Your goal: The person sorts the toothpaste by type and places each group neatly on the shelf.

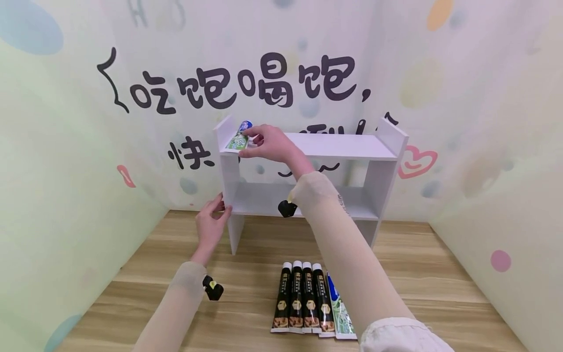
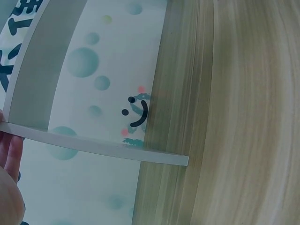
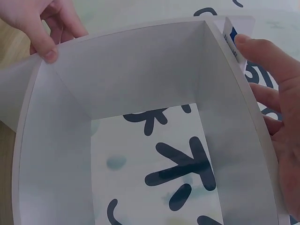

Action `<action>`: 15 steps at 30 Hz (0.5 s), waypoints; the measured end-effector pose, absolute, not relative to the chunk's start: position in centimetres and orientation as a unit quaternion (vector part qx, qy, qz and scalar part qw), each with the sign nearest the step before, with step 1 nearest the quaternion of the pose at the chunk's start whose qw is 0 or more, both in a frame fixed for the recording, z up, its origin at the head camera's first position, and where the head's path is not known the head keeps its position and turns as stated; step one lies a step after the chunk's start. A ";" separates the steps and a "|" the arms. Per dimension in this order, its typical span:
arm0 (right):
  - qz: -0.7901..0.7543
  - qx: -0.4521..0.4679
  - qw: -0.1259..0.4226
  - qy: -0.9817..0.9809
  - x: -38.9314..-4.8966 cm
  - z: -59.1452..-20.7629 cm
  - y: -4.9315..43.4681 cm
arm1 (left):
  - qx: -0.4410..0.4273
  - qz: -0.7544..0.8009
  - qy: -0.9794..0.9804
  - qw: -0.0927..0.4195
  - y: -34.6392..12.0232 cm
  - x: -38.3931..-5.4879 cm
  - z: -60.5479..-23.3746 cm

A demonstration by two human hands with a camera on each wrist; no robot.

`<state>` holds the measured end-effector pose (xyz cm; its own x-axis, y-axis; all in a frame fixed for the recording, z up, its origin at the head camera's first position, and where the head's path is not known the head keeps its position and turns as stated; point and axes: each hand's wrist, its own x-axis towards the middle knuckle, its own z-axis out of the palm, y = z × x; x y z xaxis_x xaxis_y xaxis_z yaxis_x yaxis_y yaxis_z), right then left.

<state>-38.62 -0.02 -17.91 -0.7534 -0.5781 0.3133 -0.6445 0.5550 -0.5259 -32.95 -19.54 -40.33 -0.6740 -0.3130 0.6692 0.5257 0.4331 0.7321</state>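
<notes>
On the left end of the white shelf unit's (image 1: 347, 145) top board lies a green-and-blue toothpaste tube (image 1: 238, 142), against the raised side. My right hand (image 1: 272, 143) touches this tube with its fingers and thumb from the right. In the right wrist view, the thumb (image 3: 262, 54) rests at the tube's end (image 3: 233, 40) by the board's edge. Lower down, my left hand (image 1: 211, 222) touches the unit's left side panel, thumb at the front edge and fingers along the outer face. Only part of the left hand (image 2: 10, 159) shows in its wrist view.
Several black toothpaste tubes (image 1: 296, 298) with white caps lie side by side on the wooden tabletop (image 1: 237, 313). Beside them is another green-and-blue tube (image 1: 340, 313), partly hidden by my right arm. A printed wall (image 1: 264, 39) stands behind the unit.
</notes>
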 end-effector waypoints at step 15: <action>0.303 0.350 0.069 -0.884 -38.7 -18.0 -0.3 | -0.059 -0.538 -0.753 0.374 -19.7 -33.0 -40.5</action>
